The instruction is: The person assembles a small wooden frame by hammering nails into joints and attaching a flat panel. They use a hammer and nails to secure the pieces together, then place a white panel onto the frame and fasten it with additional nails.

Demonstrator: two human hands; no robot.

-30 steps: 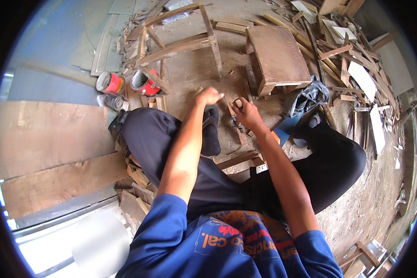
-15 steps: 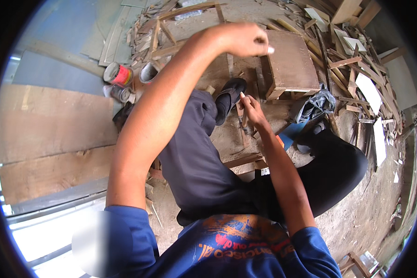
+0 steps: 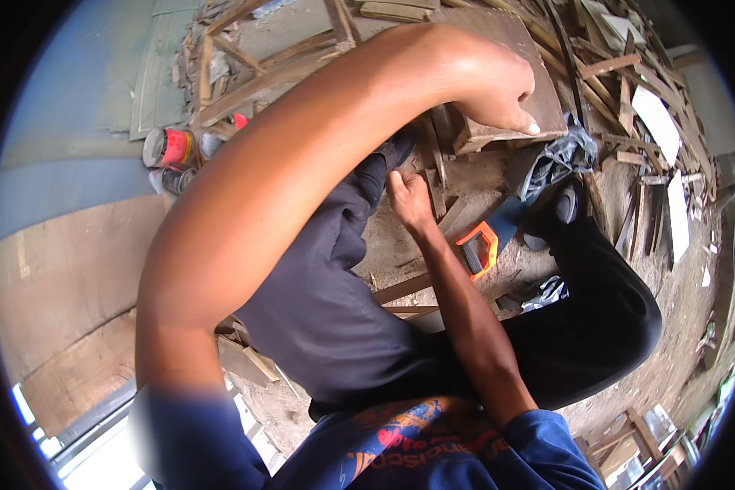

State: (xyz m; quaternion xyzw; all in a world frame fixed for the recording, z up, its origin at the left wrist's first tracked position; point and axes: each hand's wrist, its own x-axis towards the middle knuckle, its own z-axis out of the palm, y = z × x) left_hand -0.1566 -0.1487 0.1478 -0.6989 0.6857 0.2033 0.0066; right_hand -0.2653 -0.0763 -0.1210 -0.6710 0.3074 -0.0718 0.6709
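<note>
From my head view, my left hand (image 3: 486,86) is raised with fingers (image 3: 521,122) curled shut; whether they grip anything I cannot tell. Just past them stands a brown wooden stool (image 3: 539,102). My right hand (image 3: 407,196) presses loosely open on a wood strip (image 3: 435,192); an orange-handled saw (image 3: 482,245) lies beside its wrist
</note>
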